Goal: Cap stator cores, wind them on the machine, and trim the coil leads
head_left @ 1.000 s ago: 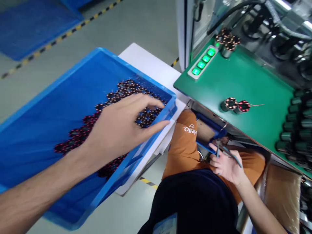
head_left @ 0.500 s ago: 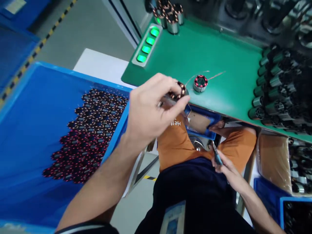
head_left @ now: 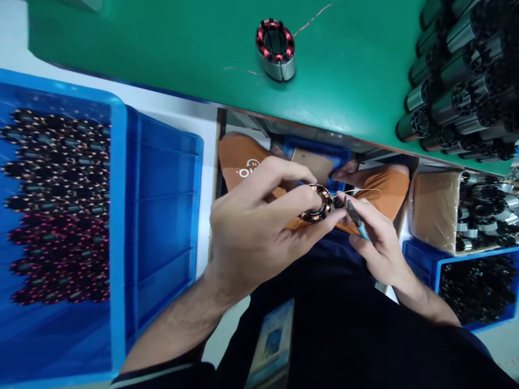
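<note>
My left hand (head_left: 259, 227) is closed on a motor stator (head_left: 324, 197), a ring with copper windings and black insulation. Its open end is turned toward my right hand. Wrapped in my right hand (head_left: 379, 243) are small wire cutters (head_left: 355, 215) with dark jaws and blue handles. The cutters point up, close beside the stator. A thin copper wire end (head_left: 367, 190) sticks out to the right just above them. Whether the jaws touch a wire I cannot tell. On the green bench top stands another stator (head_left: 279, 65) with red windings, its loose wires spread to both sides.
The blue crate (head_left: 156, 200) at left holds rows of copper-wound and red-wound stators. Bare stator cores (head_left: 458, 102) are stacked at right on the green bench (head_left: 344, 70). Below them stand a cardboard box (head_left: 433, 210) and a blue bin (head_left: 438, 275) of dark parts.
My left hand has brought the copper-wound stator from the bench edge down over my lap. My right hand has raised the cutters to it. The view has tilted and shifted nearer the bench.
</note>
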`<state>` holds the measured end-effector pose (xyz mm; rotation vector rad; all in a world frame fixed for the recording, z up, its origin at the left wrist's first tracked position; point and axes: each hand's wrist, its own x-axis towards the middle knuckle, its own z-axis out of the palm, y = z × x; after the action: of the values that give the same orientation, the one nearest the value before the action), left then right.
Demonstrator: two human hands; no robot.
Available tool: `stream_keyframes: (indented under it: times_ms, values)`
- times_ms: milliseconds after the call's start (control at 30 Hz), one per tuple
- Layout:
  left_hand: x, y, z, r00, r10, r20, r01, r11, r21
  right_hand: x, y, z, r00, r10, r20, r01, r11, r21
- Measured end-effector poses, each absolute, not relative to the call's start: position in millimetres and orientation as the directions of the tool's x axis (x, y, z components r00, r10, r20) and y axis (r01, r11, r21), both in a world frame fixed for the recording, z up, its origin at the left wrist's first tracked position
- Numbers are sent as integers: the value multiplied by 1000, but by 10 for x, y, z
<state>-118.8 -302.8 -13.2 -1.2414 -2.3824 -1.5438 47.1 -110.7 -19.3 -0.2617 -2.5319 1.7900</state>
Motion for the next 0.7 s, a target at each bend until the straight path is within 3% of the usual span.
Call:
stream_keyframes:
  times_ms: [533,700]
  values:
    - [-1172,-3067,-154,-677,593,435,634,171,754,445,-1168,-202,-985,174,4,61,369,-928]
    - [-1202,-3089,-204,-694,596,404,594,157,789,444,-1171,-293,-967,249,-47,139,368,-919]
